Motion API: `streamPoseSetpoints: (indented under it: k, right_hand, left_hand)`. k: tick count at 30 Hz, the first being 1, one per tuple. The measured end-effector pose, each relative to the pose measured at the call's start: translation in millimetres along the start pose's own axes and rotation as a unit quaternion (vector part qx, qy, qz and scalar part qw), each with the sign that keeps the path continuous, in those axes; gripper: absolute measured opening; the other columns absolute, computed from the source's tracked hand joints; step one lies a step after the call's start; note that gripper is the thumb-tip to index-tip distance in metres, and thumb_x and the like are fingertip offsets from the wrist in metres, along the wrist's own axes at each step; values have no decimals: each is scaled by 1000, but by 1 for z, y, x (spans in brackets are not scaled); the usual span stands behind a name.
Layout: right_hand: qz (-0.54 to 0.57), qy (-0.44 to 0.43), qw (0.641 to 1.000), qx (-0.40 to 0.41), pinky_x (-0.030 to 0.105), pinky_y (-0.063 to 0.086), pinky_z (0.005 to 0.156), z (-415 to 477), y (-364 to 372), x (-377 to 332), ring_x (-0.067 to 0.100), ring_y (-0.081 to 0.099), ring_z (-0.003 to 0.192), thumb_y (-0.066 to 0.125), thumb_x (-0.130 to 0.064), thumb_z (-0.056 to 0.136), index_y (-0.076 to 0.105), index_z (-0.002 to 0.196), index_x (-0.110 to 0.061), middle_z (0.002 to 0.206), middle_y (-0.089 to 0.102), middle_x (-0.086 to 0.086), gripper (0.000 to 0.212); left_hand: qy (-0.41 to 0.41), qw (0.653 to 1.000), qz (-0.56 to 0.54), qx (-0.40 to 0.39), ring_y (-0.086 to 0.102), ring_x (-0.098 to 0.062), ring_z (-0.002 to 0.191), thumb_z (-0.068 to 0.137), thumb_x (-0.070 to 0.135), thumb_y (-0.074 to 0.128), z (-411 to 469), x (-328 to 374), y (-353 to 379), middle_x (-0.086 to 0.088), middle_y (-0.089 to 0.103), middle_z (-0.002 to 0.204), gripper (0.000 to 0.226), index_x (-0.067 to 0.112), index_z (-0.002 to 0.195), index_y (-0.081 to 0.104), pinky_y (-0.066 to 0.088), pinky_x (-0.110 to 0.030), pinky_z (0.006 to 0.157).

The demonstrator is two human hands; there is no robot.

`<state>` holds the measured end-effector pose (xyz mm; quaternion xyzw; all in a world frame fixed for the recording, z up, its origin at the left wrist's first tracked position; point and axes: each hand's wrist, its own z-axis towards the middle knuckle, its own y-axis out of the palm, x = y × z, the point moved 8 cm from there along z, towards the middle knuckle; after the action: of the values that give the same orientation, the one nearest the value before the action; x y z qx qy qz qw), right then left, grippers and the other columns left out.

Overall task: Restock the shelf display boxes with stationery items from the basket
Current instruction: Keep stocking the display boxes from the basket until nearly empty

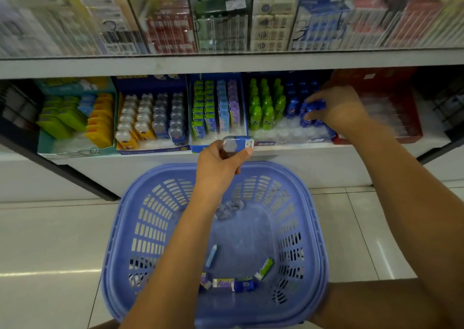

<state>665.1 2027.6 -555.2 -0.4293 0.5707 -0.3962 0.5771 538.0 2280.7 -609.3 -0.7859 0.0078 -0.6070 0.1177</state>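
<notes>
In the middle of the frame, just above the far rim of the basket [120,228], the left hand [221,163] is gripping a small blue pack [239,144] between curled fingers and thumb, its barcode end turned up. It is holding the pack level with the front edge of the lower shelf [351,150], probably so it is ready to go into a box once the other hand is free. The pack looks most like the blister packs standing in the dark blue box [150,151] at centre left, though blur makes that a guess.

At centre right, the right hand [336,107] is reaching into the bottle box [288,142], with its fingers curling round the blue bottles [315,106] in the right-hand rows; I cannot tell how many it is holding. The green bottles [263,107] are standing upright in the rows beside them, so the hand seems to be seating blue stock by colour, upright and pressed toward the back, leaving the front cells open.

In the lower half of the frame, the basket is sitting close under the shelf, which is keeping each reach short. Stock is lying loose on its floor: a blue bottle on its side [244,285], a green pack [265,268], a pale blue stick [211,254] and some clear packs [229,209] near the far wall. The restocking appears well along but not finished.
</notes>
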Motion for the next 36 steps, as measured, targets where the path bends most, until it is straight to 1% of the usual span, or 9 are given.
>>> streamPoseSetpoints:
  k: [3, 7, 10, 13, 19, 22, 24, 30, 36]
  right_hand:
    - [177, -14, 981, 76, 25, 47, 67, -27, -9, -39, 13, 58, 67, 77, -33, 75, 67, 100, -4, 86, 64, 10, 40]
    - [331, -11, 933, -144, 24, 59, 64, -80, 46, -132, 7, 69, 63, 71, -65, 63, 65, 94, -22, 81, 71, -2, 54]
    - [353, -42, 927, -118, 18, 54, 71, -99, 65, -171, 1, 67, 74, 78, -51, 66, 63, 101, -26, 82, 68, -11, 46]
    - [371, -63, 924, -74, 6, 47, 67, -100, 69, -186, -8, 61, 73, 73, -34, 80, 65, 116, -18, 79, 62, -19, 40]
    - [336, -127, 933, -21, 13, 48, 70, -80, 61, -226, 3, 60, 81, 66, -24, 87, 59, 111, -20, 95, 62, -7, 25]
    - [248, -198, 948, 6, 12, 48, 79, -59, 59, -260, 10, 57, 86, 66, -18, 88, 62, 111, -16, 104, 61, 2, 24]
    - [158, -244, 957, 1, 23, 47, 90, -48, 69, -283, 18, 56, 98, 64, -15, 88, 62, 117, -14, 113, 59, 8, 28]
    - [22, -273, 958, -82, 34, 48, 89, -33, 104, -307, 24, 59, 100, 64, -12, 88, 62, 111, -9, 112, 63, 12, 23]
    - [-11, -289, 954, -83, 34, 46, 91, -38, 108, -309, 26, 58, 104, 63, -15, 89, 65, 113, -7, 114, 62, 13, 26]
  left_hand:
    - [66, 991, 82, 85, 49, -3, 50, 80, 28, 75, -4, 8, -18, 6, 54, 60, 32, 22, 70, 45, 40, -10, 49]
    - [126, 972, 106, 169, 50, 2, 56, 79, 16, 74, -13, 17, -36, 14, 53, 66, 29, 25, 79, 47, 38, -5, 51]
    - [160, 960, 104, 205, 50, 0, 57, 82, 13, 69, -17, 19, -52, 10, 51, 67, 30, 26, 77, 41, 38, -10, 49]
    - [194, 941, 136, 242, 50, -9, 77, 85, 16, 68, -18, 21, -70, 3, 49, 91, 20, 15, 89, 48, 43, -24, 64]
    - [192, 957, 61, 207, 54, 8, 95, 89, 11, 64, -8, 6, -110, 18, 56, 110, 36, 19, 121, 49, 45, -8, 80]
    - [139, 948, 220, 182, 45, -14, 123, 92, 18, 60, 8, -18, -129, -2, 47, 140, 49, 15, 137, 42, 40, -20, 95]
    - [109, 921, 340, 157, 32, -24, 137, 91, 18, 59, 16, -34, -137, -8, 35, 149, 57, 8, 142, 36, 32, -34, 110]
    - [130, 902, 383, 148, 27, -29, 138, 88, 15, 61, 21, -42, -141, -11, 37, 146, 58, 4, 141, 39, 26, -39, 114]
    - [135, 904, 375, 154, 26, -29, 138, 89, 16, 59, 23, -42, -141, -12, 37, 145, 56, 3, 140, 39, 26, -38, 113]
